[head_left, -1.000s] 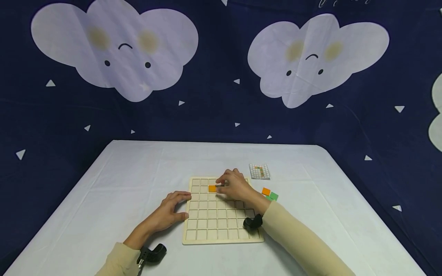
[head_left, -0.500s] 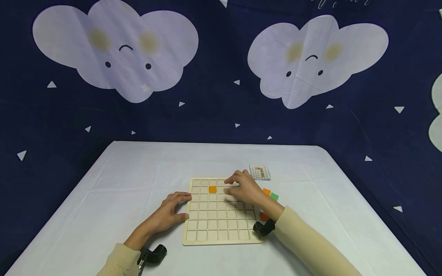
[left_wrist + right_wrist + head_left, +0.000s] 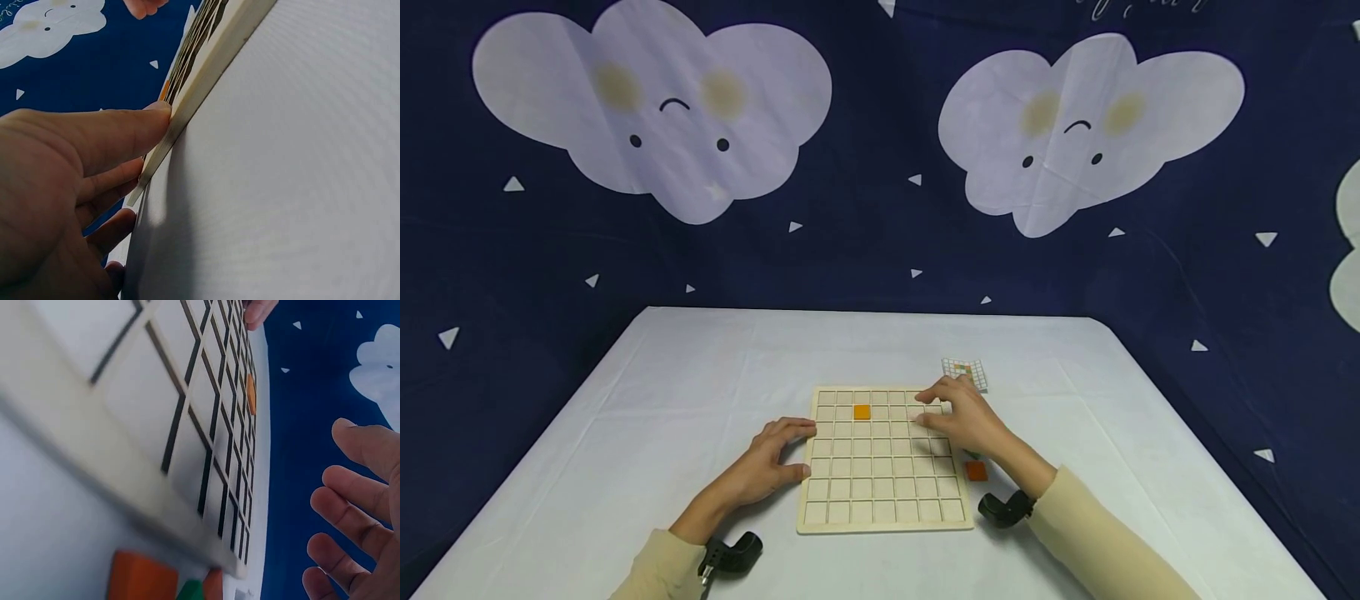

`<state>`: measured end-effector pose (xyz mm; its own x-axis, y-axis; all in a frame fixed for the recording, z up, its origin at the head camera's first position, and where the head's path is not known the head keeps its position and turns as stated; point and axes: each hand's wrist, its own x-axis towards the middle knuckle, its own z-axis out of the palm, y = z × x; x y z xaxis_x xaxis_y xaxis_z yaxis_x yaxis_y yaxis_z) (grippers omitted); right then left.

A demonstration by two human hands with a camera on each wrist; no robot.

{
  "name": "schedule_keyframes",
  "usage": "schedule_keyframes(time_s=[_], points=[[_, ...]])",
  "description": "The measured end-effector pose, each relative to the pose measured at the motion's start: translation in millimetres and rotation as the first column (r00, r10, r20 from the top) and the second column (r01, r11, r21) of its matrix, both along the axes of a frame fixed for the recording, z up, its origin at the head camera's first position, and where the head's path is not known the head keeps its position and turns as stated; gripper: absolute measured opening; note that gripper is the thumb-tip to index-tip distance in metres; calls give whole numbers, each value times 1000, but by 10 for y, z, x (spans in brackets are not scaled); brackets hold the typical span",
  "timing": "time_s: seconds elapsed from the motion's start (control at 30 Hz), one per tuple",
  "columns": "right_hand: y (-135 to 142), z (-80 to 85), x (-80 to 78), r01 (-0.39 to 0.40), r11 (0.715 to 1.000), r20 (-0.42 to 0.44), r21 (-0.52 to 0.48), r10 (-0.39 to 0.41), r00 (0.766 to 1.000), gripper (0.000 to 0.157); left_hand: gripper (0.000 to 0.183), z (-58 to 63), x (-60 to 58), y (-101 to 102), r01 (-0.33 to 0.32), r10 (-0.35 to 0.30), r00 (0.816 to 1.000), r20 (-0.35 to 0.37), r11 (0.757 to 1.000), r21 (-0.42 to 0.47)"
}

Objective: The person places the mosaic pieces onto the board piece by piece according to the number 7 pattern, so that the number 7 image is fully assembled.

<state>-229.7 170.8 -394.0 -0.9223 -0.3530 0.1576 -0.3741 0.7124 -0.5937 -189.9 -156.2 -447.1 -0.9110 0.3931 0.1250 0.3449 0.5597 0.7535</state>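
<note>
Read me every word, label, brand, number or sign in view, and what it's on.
None is legible.
White script lettering on the blue backdrop: cut off at the head view's top edge, unreadable; script in the left wrist view's top corner is also unreadable.
Card: printed grid with coloured squares, partly hidden; any writing is too small to tell.
Board and orange tile: no lettering visible.

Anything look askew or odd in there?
Nothing on the board looks askew: the orange tile sits within one cell. The backdrop does look odd: its cloud faces are upside down, mouths above eyes.
</note>
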Motion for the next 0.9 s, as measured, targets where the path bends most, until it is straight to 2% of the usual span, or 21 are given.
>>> schedule_keyframes(time_s=[0.2, 0.47, 0.73, 0.9], points=[[134, -27, 71, 22, 1000, -36, 12, -21, 999, 31, 52, -2, 2, 5, -6, 6, 1000, 9, 1000, 4], [314, -42, 173, 100, 995, -20, 16, -100, 995, 30, 52, -5, 1, 8, -9, 9, 1000, 14, 1000, 0], [496, -77, 229, 135, 990, -44, 32, -133, 990, 30, 52, -2, 3, 4, -10, 10, 1000, 28, 1000, 9], [631, -120, 241, 171, 984, -9, 47, -171, 985, 32, 52, 10, 4, 7, -11, 10, 999, 33, 1000, 4]])
